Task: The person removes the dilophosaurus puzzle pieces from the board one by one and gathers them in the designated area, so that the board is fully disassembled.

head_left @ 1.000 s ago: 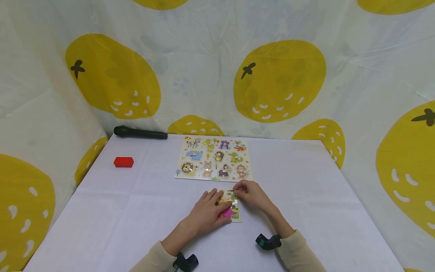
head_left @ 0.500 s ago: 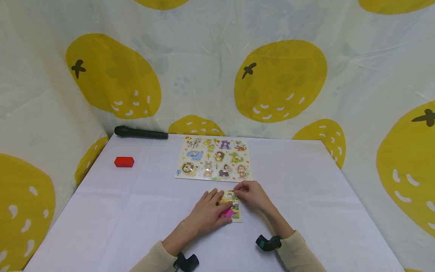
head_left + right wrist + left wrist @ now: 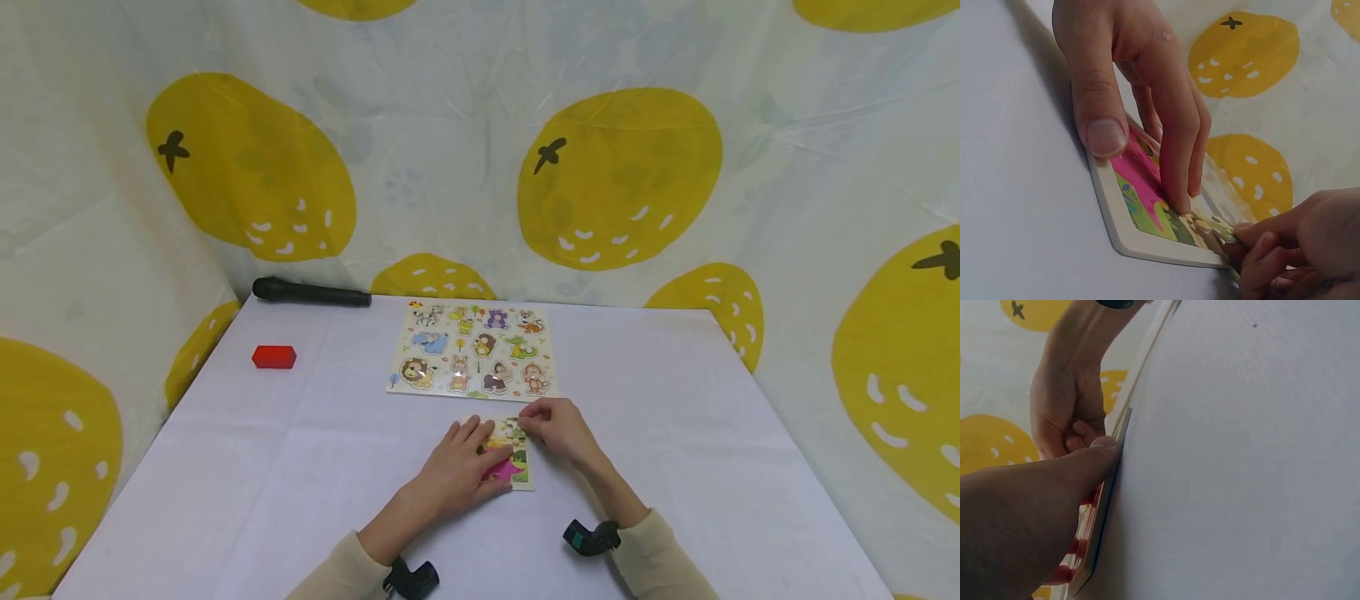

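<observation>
A small jigsaw puzzle point(image 3: 520, 476) with a cream frame and a pink figure lies flat on the white table. My left hand point(image 3: 456, 468) is spread over its left part. In the right wrist view, the left thumb point(image 3: 1105, 134) rests on the frame's edge and the other fingers press on the picture. At the puzzle's far right corner, my right hand point(image 3: 557, 427) pinches a small puzzle piece point(image 3: 1225, 230) between thumb and curled fingers; most of the piece is hidden. The left wrist view shows the board point(image 3: 1102, 506) edge-on beneath the left thumb.
A larger animal puzzle board point(image 3: 472, 350) lies just behind the small one. A red block point(image 3: 274, 357) sits at the left, and a black microphone point(image 3: 311, 292) lies along the back left edge. Fruit-printed cloth point(image 3: 450, 167) hangs around the table.
My right fingers have shifted very slightly to the right at the puzzle's corner, and more of the picture there shows. My left hand stays in place on the puzzle.
</observation>
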`<state>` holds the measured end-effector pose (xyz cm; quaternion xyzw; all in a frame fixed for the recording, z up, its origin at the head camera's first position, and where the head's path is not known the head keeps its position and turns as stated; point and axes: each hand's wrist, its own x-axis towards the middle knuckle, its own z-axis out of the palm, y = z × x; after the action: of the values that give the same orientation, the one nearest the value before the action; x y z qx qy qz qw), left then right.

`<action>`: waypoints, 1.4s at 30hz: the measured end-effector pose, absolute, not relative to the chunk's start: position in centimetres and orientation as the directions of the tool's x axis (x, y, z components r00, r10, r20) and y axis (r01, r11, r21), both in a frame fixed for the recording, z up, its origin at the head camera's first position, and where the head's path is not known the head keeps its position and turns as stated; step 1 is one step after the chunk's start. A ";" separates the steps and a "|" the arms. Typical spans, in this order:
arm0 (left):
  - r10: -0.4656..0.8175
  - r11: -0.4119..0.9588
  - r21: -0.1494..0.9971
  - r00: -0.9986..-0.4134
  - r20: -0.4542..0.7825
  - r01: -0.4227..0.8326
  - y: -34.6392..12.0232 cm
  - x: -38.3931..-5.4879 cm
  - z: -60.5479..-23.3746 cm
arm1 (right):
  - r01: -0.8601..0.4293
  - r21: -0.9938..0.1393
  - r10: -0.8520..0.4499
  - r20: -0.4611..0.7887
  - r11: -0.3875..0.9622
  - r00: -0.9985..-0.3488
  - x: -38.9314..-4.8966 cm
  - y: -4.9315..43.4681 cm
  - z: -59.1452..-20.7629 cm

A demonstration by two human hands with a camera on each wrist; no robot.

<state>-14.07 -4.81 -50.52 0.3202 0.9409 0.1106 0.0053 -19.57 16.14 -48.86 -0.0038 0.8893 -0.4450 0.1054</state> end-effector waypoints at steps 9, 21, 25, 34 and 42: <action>0.587 0.780 0.245 -0.809 0.035 0.576 -4.9 -14.1 -50.2 | 0.112 -0.848 -0.166 -0.229 0.519 -0.959 -19.8 16.7 -48.6; 0.583 0.760 0.359 -0.812 -0.007 0.542 -5.9 -14.5 -49.5 | 0.141 -0.899 -0.187 -0.236 0.415 -0.954 -20.5 18.3 -47.8; 0.563 0.776 0.378 -0.825 -0.052 0.505 -6.5 -14.7 -49.1 | 0.124 -0.905 -0.180 -0.213 0.408 -0.960 -20.8 18.9 -47.7; 0.546 0.787 0.406 -0.831 -0.105 0.465 -7.6 -15.1 -48.5 | 0.095 -0.911 -0.138 -0.163 0.401 -0.977 -21.6 21.3 -47.5; 0.538 0.788 0.413 -0.837 -0.099 0.457 -7.7 -15.2 -48.8 | 0.155 -0.895 -0.029 -0.184 0.419 -0.982 -22.3 24.6 -47.4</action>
<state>-15.22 -7.67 -48.84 0.2648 0.9394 0.1900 0.1064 -22.27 24.56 -47.43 0.0375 0.8379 -0.5378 0.0858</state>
